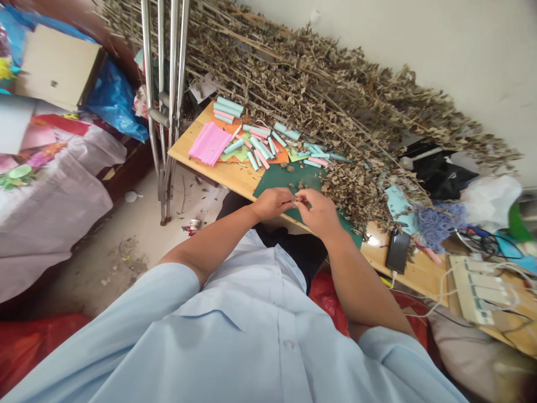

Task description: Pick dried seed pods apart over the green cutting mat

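My left hand [272, 202] and my right hand [318, 211] meet over a dark green mat [285, 178] at the near edge of a wooden table [218, 168]. Both hands pinch a small brownish bit of dried plant [295, 198] between their fingertips. A loose heap of dried leaves [348, 190] lies just right of my right hand. Several rolled paper tubes [260, 146] in teal and pink lie scattered beyond the mat, beside a stack of pink paper sheets [210, 143].
A big pile of dried leafy branches [319, 84] leans along the wall behind the table. Metal crutches [165, 106] stand at the table's left corner. A black phone [397, 252], purple yarn [438, 221] and a power strip [476, 288] lie to the right.
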Demonstrator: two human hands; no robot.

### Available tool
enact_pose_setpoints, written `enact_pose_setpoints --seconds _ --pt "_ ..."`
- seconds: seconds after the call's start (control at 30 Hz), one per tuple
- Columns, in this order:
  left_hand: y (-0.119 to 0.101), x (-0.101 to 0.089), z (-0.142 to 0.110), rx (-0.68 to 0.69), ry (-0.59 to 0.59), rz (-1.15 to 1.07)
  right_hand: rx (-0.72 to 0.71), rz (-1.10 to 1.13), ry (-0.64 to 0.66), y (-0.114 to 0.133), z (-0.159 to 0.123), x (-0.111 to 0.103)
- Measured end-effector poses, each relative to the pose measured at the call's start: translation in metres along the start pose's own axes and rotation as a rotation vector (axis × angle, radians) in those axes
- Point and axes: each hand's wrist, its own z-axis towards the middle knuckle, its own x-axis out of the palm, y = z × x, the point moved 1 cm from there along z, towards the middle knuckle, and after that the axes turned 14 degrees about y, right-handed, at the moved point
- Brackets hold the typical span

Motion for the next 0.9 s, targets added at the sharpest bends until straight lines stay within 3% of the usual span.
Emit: enact_pose_setpoints --seconds 0.6,0.9 --pt "0.0001 0.0006 0.0002 -0.016 0.004 -0.006 -0.115 -0.031 -0.021 -0.0003 -0.0045 -0.0023" --pt "-0.0009 0.0005 -0.0005 -0.027 -0.011 0.005 -0.118 -0.099 0.043 -0.0009 -0.0051 -0.0024"
